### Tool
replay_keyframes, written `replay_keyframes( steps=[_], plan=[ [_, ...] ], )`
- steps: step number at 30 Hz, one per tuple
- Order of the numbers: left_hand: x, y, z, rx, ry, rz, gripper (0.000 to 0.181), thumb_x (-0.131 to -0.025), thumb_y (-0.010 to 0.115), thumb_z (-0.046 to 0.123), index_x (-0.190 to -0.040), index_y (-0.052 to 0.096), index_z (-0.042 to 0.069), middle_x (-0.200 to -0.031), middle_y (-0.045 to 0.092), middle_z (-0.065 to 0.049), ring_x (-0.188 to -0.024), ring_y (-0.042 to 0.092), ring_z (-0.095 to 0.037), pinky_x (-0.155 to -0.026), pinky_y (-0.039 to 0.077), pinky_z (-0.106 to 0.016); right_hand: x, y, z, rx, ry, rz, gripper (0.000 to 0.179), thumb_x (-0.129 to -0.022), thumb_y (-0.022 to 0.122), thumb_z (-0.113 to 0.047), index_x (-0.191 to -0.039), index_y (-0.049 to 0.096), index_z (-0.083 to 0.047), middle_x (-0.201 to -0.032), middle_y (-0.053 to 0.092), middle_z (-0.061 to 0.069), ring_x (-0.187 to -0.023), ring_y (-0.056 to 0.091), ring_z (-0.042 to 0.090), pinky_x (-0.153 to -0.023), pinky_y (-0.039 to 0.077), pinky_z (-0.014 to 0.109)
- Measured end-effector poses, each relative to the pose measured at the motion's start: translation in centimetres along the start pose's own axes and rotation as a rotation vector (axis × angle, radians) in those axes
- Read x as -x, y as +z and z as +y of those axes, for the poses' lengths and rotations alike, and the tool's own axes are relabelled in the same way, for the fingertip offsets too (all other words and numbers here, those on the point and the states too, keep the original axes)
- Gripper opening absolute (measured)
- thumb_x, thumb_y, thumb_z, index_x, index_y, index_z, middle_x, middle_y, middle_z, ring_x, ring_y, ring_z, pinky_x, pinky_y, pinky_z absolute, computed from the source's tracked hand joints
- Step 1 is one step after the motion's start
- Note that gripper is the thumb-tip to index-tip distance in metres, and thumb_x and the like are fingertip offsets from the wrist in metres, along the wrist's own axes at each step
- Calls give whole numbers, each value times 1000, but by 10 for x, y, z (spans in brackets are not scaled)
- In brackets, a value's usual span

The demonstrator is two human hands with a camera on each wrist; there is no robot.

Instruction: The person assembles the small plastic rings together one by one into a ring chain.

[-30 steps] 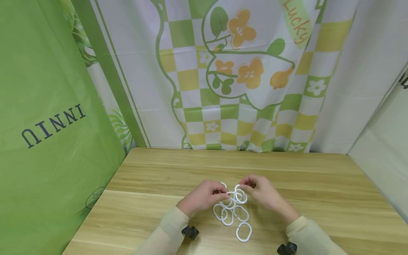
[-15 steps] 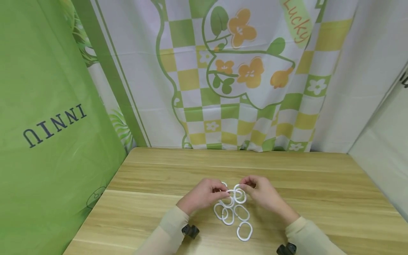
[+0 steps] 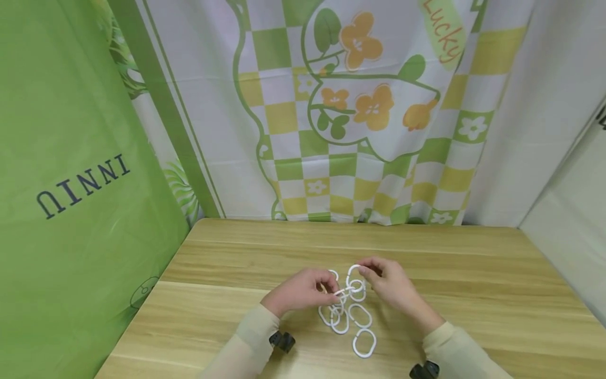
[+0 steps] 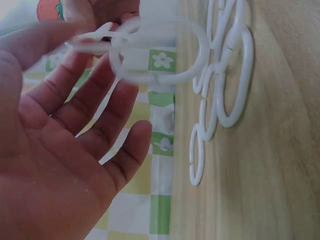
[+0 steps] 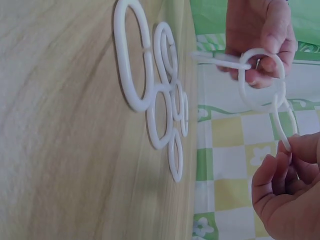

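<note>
My left hand (image 3: 303, 289) pinches a white plastic curtain ring (image 5: 242, 85), oval with a small split. Through that ring runs a second curtain ring (image 5: 278, 127), which my right hand (image 3: 390, 284) pinches between thumb and fingertips. A third curtain ring (image 4: 160, 79), blurred, dangles from the left hand's ring. These linked rings are held above the wooden table (image 3: 236, 252), between both hands. Below and in front of them lie several more white curtain rings (image 3: 371, 317), some overlapping. Part of the left hand's ring is hidden behind its fingers.
One curtain ring (image 3: 375, 343) lies nearest the table's front, apart from the pile. Another curtain ring (image 3: 334, 272) shows just beyond the left hand. A patterned curtain (image 3: 331, 173) hangs behind the table, with a green cloth (image 3: 85, 252) at the left.
My right hand has risen slightly and drawn its ring up and away from the left hand. The left hand's ring has tilted, and the linked rings are stretched further apart.
</note>
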State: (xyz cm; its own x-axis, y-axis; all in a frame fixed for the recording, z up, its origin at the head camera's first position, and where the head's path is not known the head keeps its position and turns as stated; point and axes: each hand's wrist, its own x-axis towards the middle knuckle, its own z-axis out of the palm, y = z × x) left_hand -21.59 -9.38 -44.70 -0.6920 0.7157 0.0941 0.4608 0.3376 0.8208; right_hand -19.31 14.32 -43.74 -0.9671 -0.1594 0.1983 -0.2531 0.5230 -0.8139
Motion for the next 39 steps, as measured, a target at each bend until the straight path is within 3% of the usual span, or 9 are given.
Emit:
replay_keyframes(
  steps=[5,9,16,20,25,31,35,39],
  plan=[
    [0,3,-3,-7,-7,8,31,-95,64,39,-75,63,16,-78,59,9,-69,51,-5,-58,43,-21,2,4,-5,-153,26,-34,17,-96,63,-12,-107,66,1,-89,65,12,-71,60,23,-61,52,29],
    [1,4,-3,2,-40,80,42,-99,57,42,-68,56,14,-67,52,4,-58,43,-7,-52,37,-22,4,8,-9,-237,34,-56,18,-95,65,-10,-106,63,5,-89,64,14,-71,60,22,-63,54,33],
    [-1,7,0,88,-122,264,37,-94,65,28,-65,50,12,-78,69,3,-69,64,-13,-52,42,-23,5,11,-10,-283,66,-84,18,-94,65,-10,-106,62,3,-91,64,11,-77,59,24,-67,55,35],
    [-3,8,2,162,-151,335,22,-92,69,19,-81,54,7,-76,68,-1,-64,64,-23,-53,47,-27,7,11,-13,-268,61,-103,13,-95,64,-7,-103,62,2,-88,62,12,-77,58,24,-66,54,34],
    [-5,8,1,220,-112,333,24,-92,68,13,-112,60,4,-87,67,-8,-69,64,-29,-57,54,-32,8,12,-11,-249,50,-119,11,-94,64,-8,-100,61,1,-84,59,9,-74,57,20,-64,54,33],
    [-3,8,-3,136,-60,301,11,-95,65,18,-98,71,10,-85,69,-12,-68,62,-14,-60,53,-25,9,14,-2,-234,42,-136,13,-93,67,-12,-99,63,-1,-84,60,11,-75,58,26,-65,54,37],
    [-3,6,-4,96,-15,302,13,-96,64,19,-99,71,9,-80,66,-11,-67,59,-9,-59,52,-25,11,13,0,-223,31,-157,15,-93,67,-14,-99,62,-2,-85,61,12,-74,57,19,-64,54,34],
    [-4,4,-3,99,-18,315,15,-96,65,17,-103,71,5,-82,68,-8,-69,61,-9,-62,52,-25,11,11,1,-232,28,-184,16,-93,67,-15,-100,62,-1,-86,61,14,-74,57,17,-65,55,34]
  ],
)
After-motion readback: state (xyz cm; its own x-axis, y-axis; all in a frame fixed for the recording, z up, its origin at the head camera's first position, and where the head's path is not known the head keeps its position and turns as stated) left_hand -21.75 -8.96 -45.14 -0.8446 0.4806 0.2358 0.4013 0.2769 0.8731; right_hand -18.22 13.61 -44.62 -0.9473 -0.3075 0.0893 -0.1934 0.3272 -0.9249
